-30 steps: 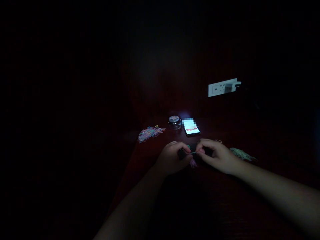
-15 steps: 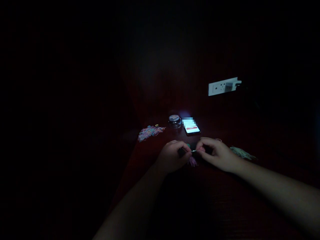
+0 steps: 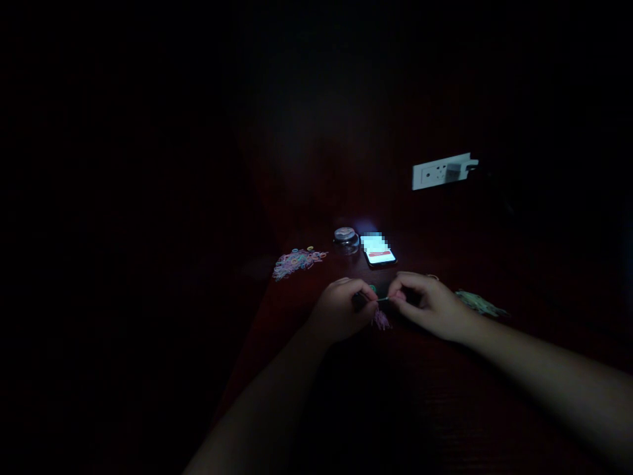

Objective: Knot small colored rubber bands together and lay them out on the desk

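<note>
the left hand and the right hand meet above the bench, thumb and index of each pinched on one end of a thin green strand, likely an elastic band, which runs nearly level across the small gap between them. the fingers look closed firmly on it, though how much of it is tucked inside the grip is hidden.

to handle it well, keep the pinch right at the tips and pull evenly from both sides, so the strand lies straight without snapping loose. letting the wrists rest low would steady such a fine hold. the light is poor, so working toward the glow of the phone, just beyond the hands, should help.

mind the purple bundle just below the strand and the green ring close by the left fingertips; a low sweep could scatter them. the pale green bundle beside the right wrist is easily brushed too, while the multicoloured pile of bands and the lidded jar sit farther off.
</note>
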`<state>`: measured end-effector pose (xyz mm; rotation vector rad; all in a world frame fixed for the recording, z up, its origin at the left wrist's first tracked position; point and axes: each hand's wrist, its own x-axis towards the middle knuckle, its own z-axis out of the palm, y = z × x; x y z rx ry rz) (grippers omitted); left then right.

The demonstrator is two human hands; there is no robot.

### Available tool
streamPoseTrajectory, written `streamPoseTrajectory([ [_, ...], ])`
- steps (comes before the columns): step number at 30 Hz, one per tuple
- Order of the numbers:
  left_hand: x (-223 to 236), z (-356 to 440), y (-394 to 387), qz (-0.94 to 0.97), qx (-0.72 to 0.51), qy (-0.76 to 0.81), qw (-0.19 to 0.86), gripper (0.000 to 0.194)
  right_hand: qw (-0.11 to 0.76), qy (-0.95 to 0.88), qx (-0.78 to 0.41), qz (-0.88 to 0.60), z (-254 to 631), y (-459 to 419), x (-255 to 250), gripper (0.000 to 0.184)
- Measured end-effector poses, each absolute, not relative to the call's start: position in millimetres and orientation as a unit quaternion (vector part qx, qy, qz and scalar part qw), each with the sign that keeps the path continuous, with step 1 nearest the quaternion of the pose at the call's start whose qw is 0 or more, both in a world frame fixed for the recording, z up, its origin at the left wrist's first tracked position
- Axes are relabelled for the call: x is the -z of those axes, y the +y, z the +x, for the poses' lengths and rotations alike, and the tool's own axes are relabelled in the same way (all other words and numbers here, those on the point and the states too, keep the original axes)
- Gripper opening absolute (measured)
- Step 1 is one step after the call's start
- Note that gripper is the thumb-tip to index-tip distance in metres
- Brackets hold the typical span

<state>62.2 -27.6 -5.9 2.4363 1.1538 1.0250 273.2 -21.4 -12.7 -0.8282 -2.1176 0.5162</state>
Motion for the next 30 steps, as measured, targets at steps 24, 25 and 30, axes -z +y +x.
streamPoseTrajectory([
  [24,5.4,61.5,-26.9,0.845,-0.351,0.378,0.138,0.005,0.392,-0.839,-0.206,-0.316,274.2,-21.3,13.4,0.010],
  [25,5.6,61.5,-26.9,0.846,-0.352,0.377,0.138,0.005,0.392,-0.838,-0.207,-0.316,274.1,-21.1,13.6,0.010],
  [30,4.9,61.6,-27.5,0.846,-0.353,0.374,0.137,0.005,0.398,-0.835,-0.208,-0.318,273.7,-19.8,14.0,0.010],
])
